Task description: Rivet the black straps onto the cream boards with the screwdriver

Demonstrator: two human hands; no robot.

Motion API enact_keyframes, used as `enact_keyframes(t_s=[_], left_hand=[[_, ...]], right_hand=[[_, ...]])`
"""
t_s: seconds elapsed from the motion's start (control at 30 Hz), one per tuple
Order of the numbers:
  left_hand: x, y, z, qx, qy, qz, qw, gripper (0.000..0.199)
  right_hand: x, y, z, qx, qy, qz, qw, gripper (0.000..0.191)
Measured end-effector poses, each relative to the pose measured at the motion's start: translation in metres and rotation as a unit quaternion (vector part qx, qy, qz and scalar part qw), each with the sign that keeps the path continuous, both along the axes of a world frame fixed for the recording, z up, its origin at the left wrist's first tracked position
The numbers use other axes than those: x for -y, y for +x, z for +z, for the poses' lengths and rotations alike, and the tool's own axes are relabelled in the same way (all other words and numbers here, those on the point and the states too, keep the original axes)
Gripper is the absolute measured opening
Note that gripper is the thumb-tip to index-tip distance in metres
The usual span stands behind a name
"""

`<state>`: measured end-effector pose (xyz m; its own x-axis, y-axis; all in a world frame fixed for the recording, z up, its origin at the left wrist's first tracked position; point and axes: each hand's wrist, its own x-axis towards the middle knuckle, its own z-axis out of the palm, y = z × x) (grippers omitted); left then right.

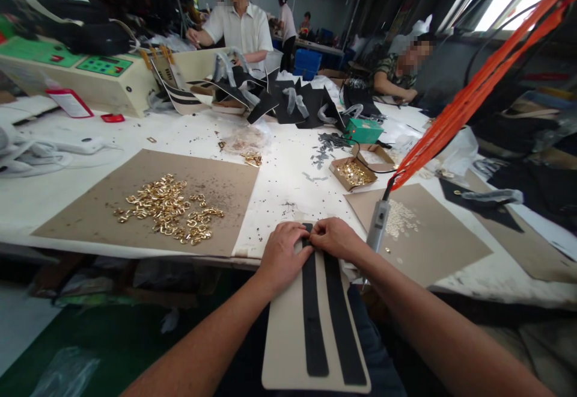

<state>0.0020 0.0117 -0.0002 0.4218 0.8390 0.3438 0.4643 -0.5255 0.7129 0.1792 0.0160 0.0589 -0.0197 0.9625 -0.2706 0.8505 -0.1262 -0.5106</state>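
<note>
My left hand (283, 258) and my right hand (334, 238) meet at the top end of a long beige panel (285, 337) with two black strips (314, 319) running along it. Both hands grip that end at the table's front edge, and my fingers hide the tops of the strips. Just past my right wrist hangs a grey handheld tool (377, 224) on orange cords. To my left, a heap of gold metal buckles (166, 207) lies on a brown cardboard sheet (90, 216).
Pale small parts lie on a cardboard sheet (433, 246) to the right. A box lid (354, 173) holds gold pieces. Black-and-beige panels (288, 99) are piled across the white table (288, 168). Co-workers (238, 30) sit beyond, near a green-panelled machine (90, 72).
</note>
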Motion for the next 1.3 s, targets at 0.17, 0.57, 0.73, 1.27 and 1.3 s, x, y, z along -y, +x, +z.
enact_keyframes(t_s=[0.17,0.57,0.73,1.27,1.3], left_hand=[[-0.001,0.001,0.000,-0.001,0.003,0.002,1.000,0.024],[-0.002,0.001,-0.004,-0.003,0.008,-0.004,1.000,0.023],[-0.001,0.001,-0.002,-0.003,0.006,0.001,1.000,0.019],[0.000,0.003,0.004,0.005,-0.043,0.016,0.999,0.022],[0.000,0.003,0.005,0.005,-0.045,0.015,0.999,0.023]], right_hand=[[0.023,0.003,0.000,-0.099,0.087,-0.037,0.991,0.014],[0.093,0.081,-0.027,-0.097,0.221,-0.318,0.917,0.059],[0.078,0.077,-0.018,-0.193,0.147,-0.305,0.921,0.031],[0.004,-0.033,0.000,-0.521,0.294,-0.170,0.783,0.038],[0.002,-0.033,-0.004,-0.512,0.297,-0.170,0.788,0.038]])
